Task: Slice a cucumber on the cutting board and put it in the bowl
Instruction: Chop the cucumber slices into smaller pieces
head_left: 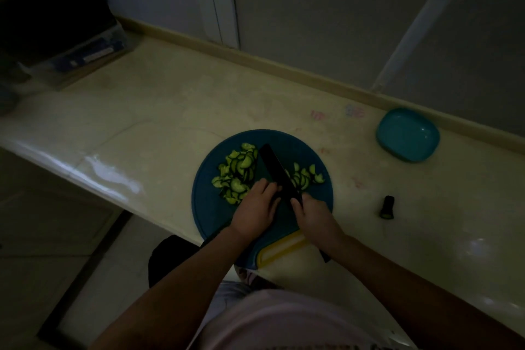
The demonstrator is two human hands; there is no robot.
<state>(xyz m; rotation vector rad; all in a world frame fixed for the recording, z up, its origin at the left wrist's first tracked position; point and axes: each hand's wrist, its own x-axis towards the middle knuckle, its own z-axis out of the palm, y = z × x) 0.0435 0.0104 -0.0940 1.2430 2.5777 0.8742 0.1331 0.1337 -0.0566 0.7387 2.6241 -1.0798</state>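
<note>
**Slicing nearly done, transfer next**

Fingers of the right hand (314,214) clench the knife (277,170). The left hand (252,207) curls beside the blade, its grasp unclear. Cucumber slices (238,173) lie on the cutting board (210,207). They probably need scooping next into the teal bowl (407,135) at two o'clock.

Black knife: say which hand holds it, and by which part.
The right hand grips the black-bladed knife by its handle; whether the left hand holds anything cannot be told.
</note>
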